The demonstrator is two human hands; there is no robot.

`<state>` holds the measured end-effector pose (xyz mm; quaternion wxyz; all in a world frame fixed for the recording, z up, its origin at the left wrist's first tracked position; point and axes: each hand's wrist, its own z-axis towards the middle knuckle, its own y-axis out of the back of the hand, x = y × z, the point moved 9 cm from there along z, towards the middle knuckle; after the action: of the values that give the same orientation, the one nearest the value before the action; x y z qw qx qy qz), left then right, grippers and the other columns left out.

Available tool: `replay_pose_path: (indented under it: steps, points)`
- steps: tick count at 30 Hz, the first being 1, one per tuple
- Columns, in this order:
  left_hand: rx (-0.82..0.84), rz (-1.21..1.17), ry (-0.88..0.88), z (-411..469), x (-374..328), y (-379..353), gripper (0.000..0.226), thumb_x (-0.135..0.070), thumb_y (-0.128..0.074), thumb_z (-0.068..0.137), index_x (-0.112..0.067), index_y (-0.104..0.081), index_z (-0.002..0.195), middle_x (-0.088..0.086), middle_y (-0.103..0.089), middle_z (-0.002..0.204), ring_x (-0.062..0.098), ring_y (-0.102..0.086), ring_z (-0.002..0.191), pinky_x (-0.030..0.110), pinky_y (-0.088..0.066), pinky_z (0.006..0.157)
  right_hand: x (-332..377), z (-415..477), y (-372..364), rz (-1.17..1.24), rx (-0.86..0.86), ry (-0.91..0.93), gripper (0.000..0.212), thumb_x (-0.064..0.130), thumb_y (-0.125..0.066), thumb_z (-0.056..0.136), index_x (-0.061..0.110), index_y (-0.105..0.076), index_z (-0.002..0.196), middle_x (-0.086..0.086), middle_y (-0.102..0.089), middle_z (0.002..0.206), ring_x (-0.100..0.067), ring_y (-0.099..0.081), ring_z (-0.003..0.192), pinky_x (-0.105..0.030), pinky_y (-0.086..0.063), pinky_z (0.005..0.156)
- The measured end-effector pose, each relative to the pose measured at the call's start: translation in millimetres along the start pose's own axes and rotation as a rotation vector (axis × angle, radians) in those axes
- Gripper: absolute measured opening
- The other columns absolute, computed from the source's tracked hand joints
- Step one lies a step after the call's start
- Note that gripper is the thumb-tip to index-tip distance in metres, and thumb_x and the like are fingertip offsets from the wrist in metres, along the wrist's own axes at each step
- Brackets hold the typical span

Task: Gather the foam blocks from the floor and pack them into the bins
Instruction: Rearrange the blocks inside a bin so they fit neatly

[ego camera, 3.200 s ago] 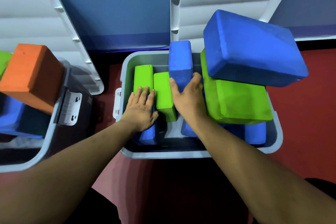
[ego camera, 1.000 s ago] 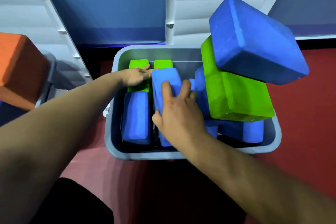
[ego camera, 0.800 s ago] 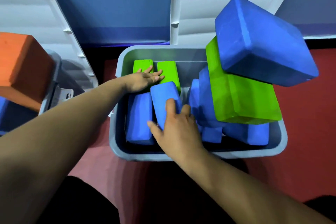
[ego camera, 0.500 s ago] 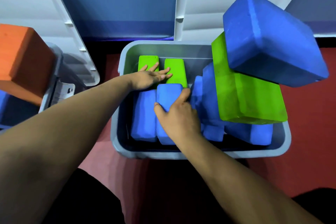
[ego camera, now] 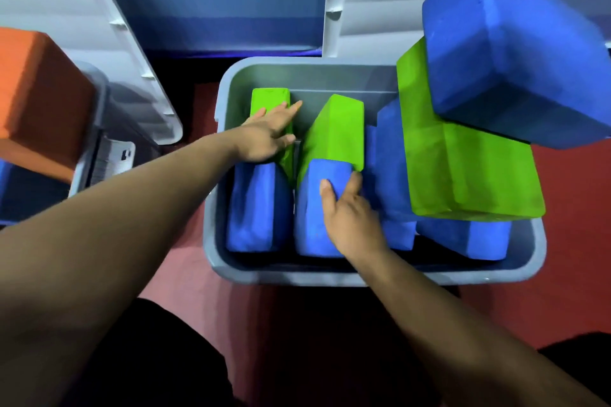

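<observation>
Our left hand [ego camera: 267,137] lay flat, fingers straight, on a narrow green foam block [ego camera: 269,97]; our right hand [ego camera: 350,218] gripped a blue foam block [ego camera: 314,215] inside the grey plastic bin [ego camera: 330,276].

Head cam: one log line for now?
left hand: flat on back-left green block | right hand: grips middle blue block | grey bin: blocks stacked above rim at right
</observation>
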<state>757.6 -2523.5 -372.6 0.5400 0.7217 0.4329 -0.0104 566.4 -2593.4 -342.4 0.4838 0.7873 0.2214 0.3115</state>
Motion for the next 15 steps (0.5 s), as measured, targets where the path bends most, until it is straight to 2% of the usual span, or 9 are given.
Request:
replay_pose_path:
  steps: [1, 3, 6, 12, 15]
  points:
    - [-0.015, 0.021, -0.007, 0.5, -5.3, -3.8, 0.065, -0.028, -0.039, 0.104, -0.023, -0.002, 0.157, 0.004, -0.002, 0.165, 0.011, 0.007, 0.151, 0.035, 0.006, 0.121, -6.7, -1.5, -1.4, 0.0, 0.029, 0.013, 0.069, 0.048, -0.03, 0.104, -0.001, -0.015, 0.149, -0.029, -0.056, 0.13, -0.04, -0.06, 0.11, -0.044, -0.046, 0.085]
    - [-0.044, 0.064, -0.035, 2.9, -19.1, -11.5, 0.064, -0.031, -0.035, 0.105, -0.027, 0.002, 0.157, -0.005, 0.002, 0.165, 0.007, 0.008, 0.15, 0.031, 0.01, 0.118, 5.0, -1.4, -12.3, -0.022, 0.067, 0.075, 0.069, 0.047, -0.029, 0.104, -0.002, -0.015, 0.149, -0.029, -0.051, 0.135, -0.039, -0.06, 0.111, -0.043, -0.046, 0.086]
    - [-0.075, 0.119, -0.036, 0.4, -20.6, -12.6, 0.058, -0.037, -0.029, 0.106, -0.034, 0.001, 0.156, -0.012, 0.005, 0.164, 0.004, 0.01, 0.149, 0.029, 0.011, 0.116, 33.6, 7.4, -29.0, -0.067, 0.044, 0.129, 0.075, 0.052, -0.03, 0.102, -0.005, -0.016, 0.148, -0.023, -0.059, 0.125, -0.036, -0.063, 0.106, -0.04, -0.046, 0.082]
    - [-0.039, 0.242, -0.092, 4.6, -40.2, -24.1, 0.048, -0.043, -0.022, 0.106, -0.049, -0.008, 0.151, -0.011, 0.006, 0.164, 0.01, 0.013, 0.15, 0.036, 0.01, 0.119, -25.6, 19.2, -35.6, 0.152, 0.136, -0.006, 0.067, 0.05, -0.034, 0.102, 0.0, -0.022, 0.145, -0.029, -0.058, 0.127, -0.041, -0.059, 0.112, -0.042, -0.043, 0.081]
    - [-0.049, 0.287, -0.1, 8.2, -48.2, -28.7, 0.048, -0.041, -0.021, 0.106, -0.047, -0.007, 0.152, -0.015, 0.0, 0.163, 0.009, 0.009, 0.15, 0.036, 0.009, 0.118, -15.3, 21.8, -38.2, 0.166, 0.137, 0.019, 0.064, 0.049, -0.034, 0.102, 0.0, -0.023, 0.143, -0.029, -0.059, 0.125, -0.041, -0.059, 0.111, -0.042, -0.043, 0.08]
